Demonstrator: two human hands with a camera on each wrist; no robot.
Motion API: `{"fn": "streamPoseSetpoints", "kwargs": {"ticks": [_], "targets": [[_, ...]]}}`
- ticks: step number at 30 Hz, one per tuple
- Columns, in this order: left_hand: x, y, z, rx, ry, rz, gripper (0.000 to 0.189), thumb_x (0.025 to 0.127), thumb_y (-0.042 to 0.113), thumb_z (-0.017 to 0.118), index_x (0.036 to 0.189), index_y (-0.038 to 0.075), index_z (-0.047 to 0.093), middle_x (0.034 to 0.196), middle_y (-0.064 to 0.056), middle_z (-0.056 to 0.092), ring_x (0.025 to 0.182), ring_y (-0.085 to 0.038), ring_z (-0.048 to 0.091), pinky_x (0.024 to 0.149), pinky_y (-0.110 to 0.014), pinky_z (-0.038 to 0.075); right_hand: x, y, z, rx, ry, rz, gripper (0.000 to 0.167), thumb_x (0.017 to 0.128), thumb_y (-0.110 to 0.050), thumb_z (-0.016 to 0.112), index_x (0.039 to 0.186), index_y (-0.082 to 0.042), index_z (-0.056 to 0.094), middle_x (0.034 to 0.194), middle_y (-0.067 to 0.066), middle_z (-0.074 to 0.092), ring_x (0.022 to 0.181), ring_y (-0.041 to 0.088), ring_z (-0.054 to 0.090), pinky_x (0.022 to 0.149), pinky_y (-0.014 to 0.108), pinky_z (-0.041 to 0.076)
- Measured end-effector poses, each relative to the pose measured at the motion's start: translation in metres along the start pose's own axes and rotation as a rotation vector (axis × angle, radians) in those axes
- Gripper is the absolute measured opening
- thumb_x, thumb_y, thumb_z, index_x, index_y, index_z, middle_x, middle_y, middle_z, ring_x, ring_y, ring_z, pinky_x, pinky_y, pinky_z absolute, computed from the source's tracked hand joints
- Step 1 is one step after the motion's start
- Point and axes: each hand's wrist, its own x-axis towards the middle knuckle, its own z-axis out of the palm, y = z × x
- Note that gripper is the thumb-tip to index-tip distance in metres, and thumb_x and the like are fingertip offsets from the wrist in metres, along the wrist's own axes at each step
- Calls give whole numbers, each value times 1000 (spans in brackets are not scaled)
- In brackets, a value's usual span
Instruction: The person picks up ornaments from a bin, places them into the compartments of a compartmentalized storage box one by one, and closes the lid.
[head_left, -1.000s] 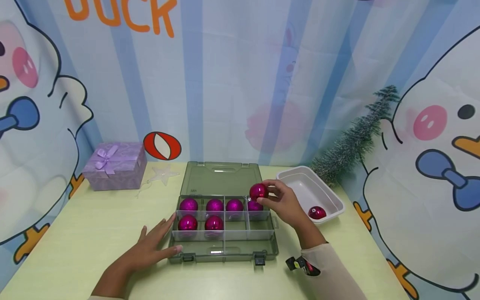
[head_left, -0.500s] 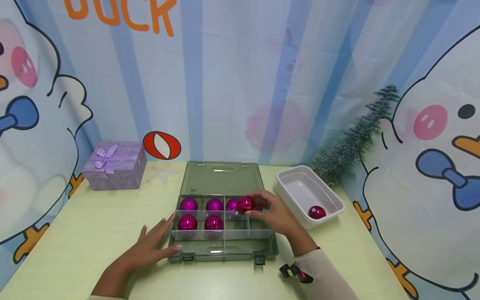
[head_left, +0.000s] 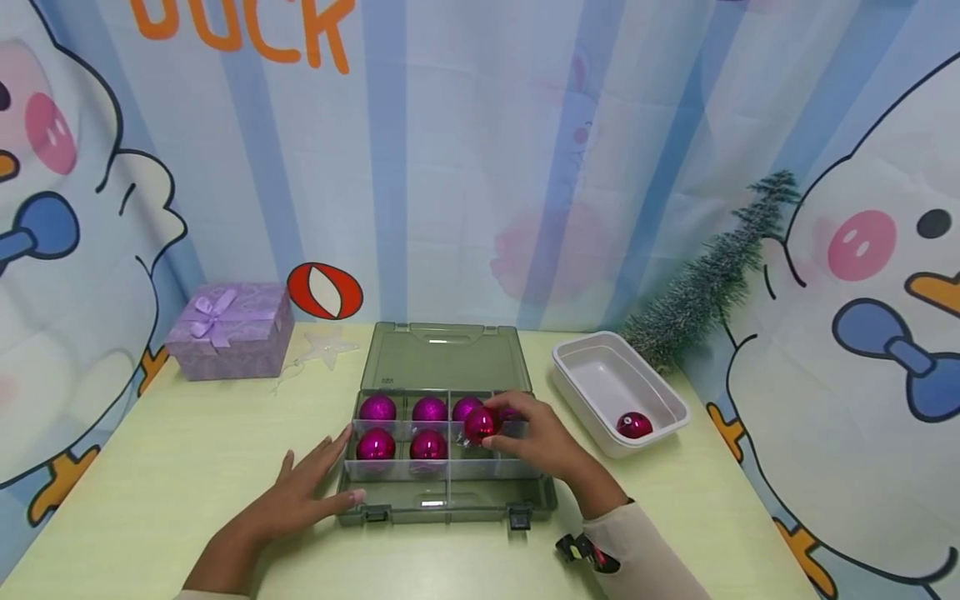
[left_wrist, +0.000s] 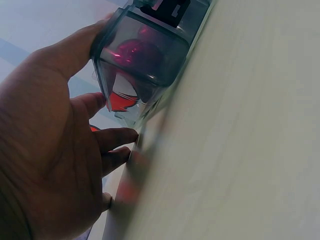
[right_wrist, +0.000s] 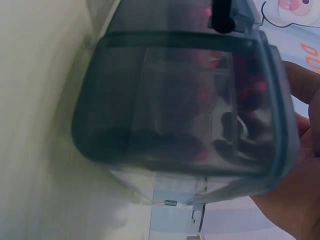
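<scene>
My right hand (head_left: pixel 540 437) pinches a shiny magenta Christmas ball (head_left: pixel 480 425) between thumb and fingers, over the middle row of an open, clear grey divided box (head_left: pixel 498 493). Several magenta balls sit in the back row, such as this glittery ball (head_left: pixel 430 409); one at the right is partly hidden by the hand. Two shiny balls, including this left ball (head_left: pixel 375 445), lie in the middle row's left compartments. With fingers spread, my left hand (head_left: pixel 300 492) touches the box's left side; in the left wrist view, its thumb and index finger rest at the box wall (left_wrist: pixel 175 55).
A white plastic tub (head_left: pixel 592 371) at the right holds one magenta ball (head_left: pixel 634 425). Behind it leans a small frosted Christmas tree (head_left: pixel 697 283). At the back left are a purple gift box (head_left: pixel 232 333) and a clear star (head_left: pixel 328 348). A patterned curtain (head_left: pixel 465 167) hangs behind.
My right hand has carried the magenta ball left and toward me, from above the back right compartment to the middle row. The left hand has stayed in place.
</scene>
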Motion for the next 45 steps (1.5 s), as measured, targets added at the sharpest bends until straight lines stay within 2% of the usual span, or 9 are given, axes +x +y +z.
{"fn": "streamPoseSetpoints", "kwargs": {"ticks": [16,29,38,45], "targets": [[0,-1,1,5,4,2,99,98,51,75,176,16,24,178,-21,32,165,-59,19,119,-90,-10,-2,-4,8,-140,-44,6,45,91,-14,90,131,-10,72,136,12,73,128,34,69,109,61,57],[0,2,0,-7,0,-5,99,99,50,75,176,15,23,179,-22,31,165,-60,18,119,-90,-11,-2,-6,13,-155,-80,86,44,93,-18,89,133,-10,74,139,10,62,135,33,60,114,60,54],[0,0,0,-3,3,-2,100,98,51,75,176,15,24,178,-22,32,165,-59,18,120,-89,-11,-3,-9,13,-200,-98,83,42,96,-21,87,133,-7,75,142,10,61,138,35,59,115,62,53],[1,1,0,-5,1,-1,100,99,51,75,176,16,23,179,-21,31,165,-59,18,120,-89,-11,-4,-9,10,-184,-103,73,40,97,-20,85,133,-5,75,143,12,62,139,36,60,117,63,51]]}}
